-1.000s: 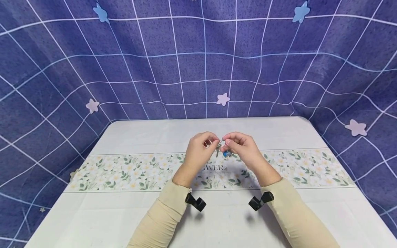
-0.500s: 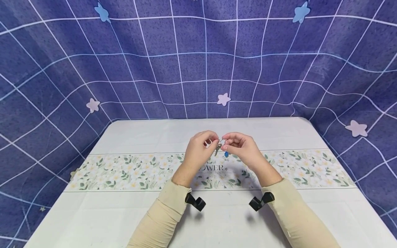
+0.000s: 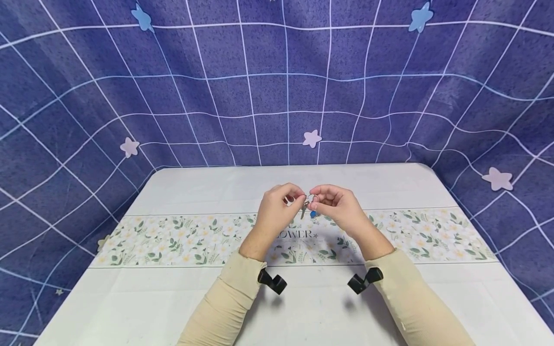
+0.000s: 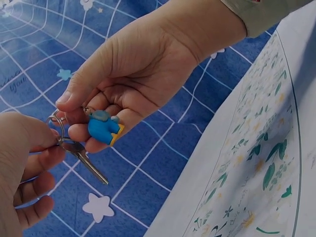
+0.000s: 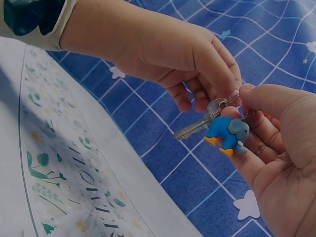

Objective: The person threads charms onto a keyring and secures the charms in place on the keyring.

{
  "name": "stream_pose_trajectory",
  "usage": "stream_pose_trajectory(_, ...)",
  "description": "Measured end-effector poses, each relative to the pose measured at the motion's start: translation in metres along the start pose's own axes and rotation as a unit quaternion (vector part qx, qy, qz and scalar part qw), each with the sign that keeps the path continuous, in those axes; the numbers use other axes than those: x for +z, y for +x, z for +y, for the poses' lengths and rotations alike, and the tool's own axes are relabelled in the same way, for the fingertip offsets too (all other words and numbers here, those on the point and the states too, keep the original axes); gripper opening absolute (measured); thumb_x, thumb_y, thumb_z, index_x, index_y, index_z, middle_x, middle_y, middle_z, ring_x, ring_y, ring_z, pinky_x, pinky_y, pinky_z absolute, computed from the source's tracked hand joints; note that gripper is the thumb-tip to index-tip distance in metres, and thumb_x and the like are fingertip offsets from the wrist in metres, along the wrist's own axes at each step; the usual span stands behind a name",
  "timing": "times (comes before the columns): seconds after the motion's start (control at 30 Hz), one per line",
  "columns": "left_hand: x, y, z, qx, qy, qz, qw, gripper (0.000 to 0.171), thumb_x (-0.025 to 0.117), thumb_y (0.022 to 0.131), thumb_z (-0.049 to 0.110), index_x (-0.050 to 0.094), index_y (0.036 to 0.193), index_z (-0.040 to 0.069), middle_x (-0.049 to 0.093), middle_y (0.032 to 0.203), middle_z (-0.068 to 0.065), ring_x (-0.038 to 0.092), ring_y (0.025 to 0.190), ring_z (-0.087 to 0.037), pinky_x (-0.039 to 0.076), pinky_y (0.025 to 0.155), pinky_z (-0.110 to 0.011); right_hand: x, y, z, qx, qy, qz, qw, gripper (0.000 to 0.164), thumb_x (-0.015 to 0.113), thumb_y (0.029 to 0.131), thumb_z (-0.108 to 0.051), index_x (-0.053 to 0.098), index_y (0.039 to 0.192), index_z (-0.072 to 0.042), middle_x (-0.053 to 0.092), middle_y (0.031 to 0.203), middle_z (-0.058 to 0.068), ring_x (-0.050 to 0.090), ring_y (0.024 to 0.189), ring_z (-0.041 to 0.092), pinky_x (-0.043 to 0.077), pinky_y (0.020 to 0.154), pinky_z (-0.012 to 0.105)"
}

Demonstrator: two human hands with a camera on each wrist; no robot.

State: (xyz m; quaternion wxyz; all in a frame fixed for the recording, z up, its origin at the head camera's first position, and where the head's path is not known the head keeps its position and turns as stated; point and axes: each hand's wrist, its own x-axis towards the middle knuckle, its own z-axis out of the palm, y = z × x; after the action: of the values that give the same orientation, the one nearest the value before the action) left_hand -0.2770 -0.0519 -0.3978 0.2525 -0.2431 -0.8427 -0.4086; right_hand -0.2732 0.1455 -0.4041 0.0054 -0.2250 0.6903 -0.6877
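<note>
Above the middle of the table, my left hand pinches a metal key ring between thumb and forefinger. A silver key hangs from the ring beside the left fingertips. My right hand pinches the other side of the ring, its thumb and fingertips close to the left ones. From the right hand's side dangles a blue elephant charm with yellow feet and a grey head, lying against the right fingers. Fingertips cover part of the ring.
Under both hands spreads a white table cover with a floral band across it. A blue curtain with a white grid and stars surrounds the back and sides. Black wrist cameras sit at both cuffs.
The hands stay nearly in place. The right thumb and fingers have shifted slightly on the ring, and the blue elephant charm has swung a little to the left.
</note>
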Motion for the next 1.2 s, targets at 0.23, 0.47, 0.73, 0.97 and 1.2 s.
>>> stream_pose_trajectory(0.23,-0.002,0.0005,0.0009,-0.027,-0.049,-0.005,0.9984,0.005,0.073,0.093,0.013,0.072,0.09,0.009,0.069,0.077,0.003,0.061,0.073,-0.01,0.053,0.067,-0.027,0.001,-0.0005,-0.0017,-0.008,-0.003,-0.006,1.0,0.031,0.071,0.09,0.005,0.062,0.119,0.011,0.068,0.086,0.001,0.067,0.078,0.01,0.057,0.074,0.025)
stream_pose_trajectory(0.47,-0.002,0.0021,-0.0002,-0.029,-0.034,-0.024,0.9987,0.003,0.072,0.094,0.016,0.072,0.093,0.012,0.07,0.084,0.004,0.061,0.079,-0.012,0.053,0.07,-0.03,0.0017,-0.0007,-0.0018,-0.01,-0.005,0.001,1.0,0.031,0.07,0.09,0.006,0.061,0.119,0.012,0.068,0.085,-0.002,0.066,0.078,0.01,0.057,0.074,0.024)
stream_pose_trajectory(0.73,-0.0024,0.0012,0.0011,0.042,0.0,0.001,0.9991,0.004,0.072,0.093,0.013,0.073,0.092,0.009,0.073,0.092,-0.001,0.063,0.083,-0.02,0.054,0.07,-0.032,0.0019,-0.0014,-0.0028,-0.015,-0.003,0.0,1.0,0.031,0.07,0.091,0.005,0.061,0.119,0.012,0.068,0.085,-0.002,0.068,0.079,0.011,0.058,0.076,0.026)
stream_pose_trajectory(0.97,-0.0013,-0.0006,0.0013,0.031,-0.001,0.012,0.9994,0.006,0.073,0.093,0.015,0.073,0.091,0.01,0.071,0.086,0.0,0.063,0.08,-0.019,0.052,0.068,-0.03,0.001,-0.0011,-0.0014,-0.015,0.002,-0.004,1.0,0.03,0.07,0.091,0.006,0.061,0.119,0.012,0.068,0.085,-0.001,0.066,0.078,0.011,0.057,0.075,0.025)
stream_pose_trajectory(1.2,0.0007,-0.0003,-0.0015,-0.001,-0.038,0.001,0.9993,0.005,0.073,0.092,0.013,0.072,0.092,0.008,0.069,0.081,0.001,0.061,0.078,-0.014,0.052,0.067,-0.028,0.0015,-0.0015,-0.0029,-0.014,-0.008,-0.004,1.0,0.03,0.07,0.09,0.008,0.061,0.118,0.013,0.067,0.085,-0.001,0.066,0.077,0.01,0.056,0.075,0.025)
